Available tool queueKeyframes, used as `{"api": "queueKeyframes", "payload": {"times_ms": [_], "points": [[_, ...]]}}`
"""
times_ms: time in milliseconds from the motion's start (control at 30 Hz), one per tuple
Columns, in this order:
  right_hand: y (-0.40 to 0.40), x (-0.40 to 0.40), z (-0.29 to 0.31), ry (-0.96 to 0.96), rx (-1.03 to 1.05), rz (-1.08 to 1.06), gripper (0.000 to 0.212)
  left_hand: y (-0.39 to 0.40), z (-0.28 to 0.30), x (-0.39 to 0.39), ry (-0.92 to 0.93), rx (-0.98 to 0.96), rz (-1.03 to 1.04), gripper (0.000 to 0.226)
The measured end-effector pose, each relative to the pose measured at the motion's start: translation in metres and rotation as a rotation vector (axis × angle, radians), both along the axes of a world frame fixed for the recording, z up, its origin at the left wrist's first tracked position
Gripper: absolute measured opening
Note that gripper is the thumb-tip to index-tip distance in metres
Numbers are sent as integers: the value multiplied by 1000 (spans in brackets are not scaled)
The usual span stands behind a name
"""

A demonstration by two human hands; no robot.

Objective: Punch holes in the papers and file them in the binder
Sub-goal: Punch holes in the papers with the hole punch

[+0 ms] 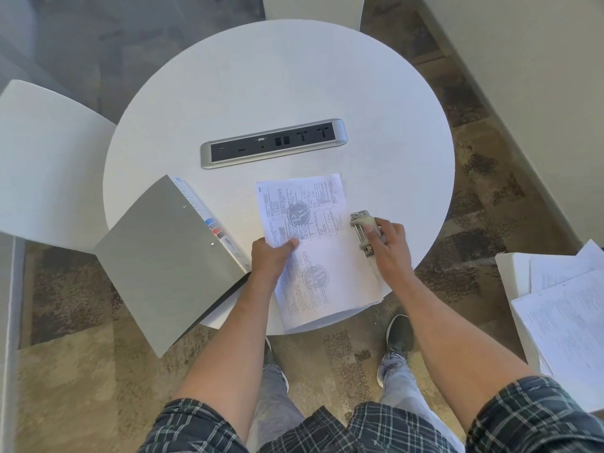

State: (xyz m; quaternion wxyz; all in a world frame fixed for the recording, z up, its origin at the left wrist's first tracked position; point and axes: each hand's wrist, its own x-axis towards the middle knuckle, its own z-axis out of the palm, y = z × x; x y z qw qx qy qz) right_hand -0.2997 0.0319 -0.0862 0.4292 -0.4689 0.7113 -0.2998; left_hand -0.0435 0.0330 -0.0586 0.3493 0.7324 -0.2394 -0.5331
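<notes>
Left hand (273, 256) pinches the printed white sheet (302, 210); right hand (387, 240) grips the grey metal hole punch (361, 231). Best square the edge fully into the slot before pressing.

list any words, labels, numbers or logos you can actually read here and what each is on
None can be quoted.
Top sheet: dense print around a round emblem, too blurred to read.
Lower sheet: the same, unreadable.
Binder spine: coloured marks, any lettering too small.
Power strip: sockets and ports, no legible markings.
Loose papers at the right: text too small.
</notes>
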Motion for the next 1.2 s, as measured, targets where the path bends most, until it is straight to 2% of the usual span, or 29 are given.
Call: {"api": "queueKeyframes", "payload": {"times_ms": [133, 300, 500, 867, 1067, 1200], "points": [[-1, -1, -3, 22, 2, 7, 29, 2, -3, 0, -11, 10, -12, 34], [-1, 0, 1, 23, 2, 8, 31, 3, 0, -7, -92, 11, -25, 19], [1, 1, 4, -13, -16, -4, 16, 0, 0, -9, -91, 10, -31, 22], [1, 1, 8, 8, -9, 15, 27, -10, 2, -11, -156, -4, -41, 24], [1, 0, 4, -16, -19, 22, 14, -8, 2, -7, -158, 2, -90, 19], [0, 0, 5, 20, -11, 31, 23, -10, 1, -10, -123, 22, -96, 19]]}}
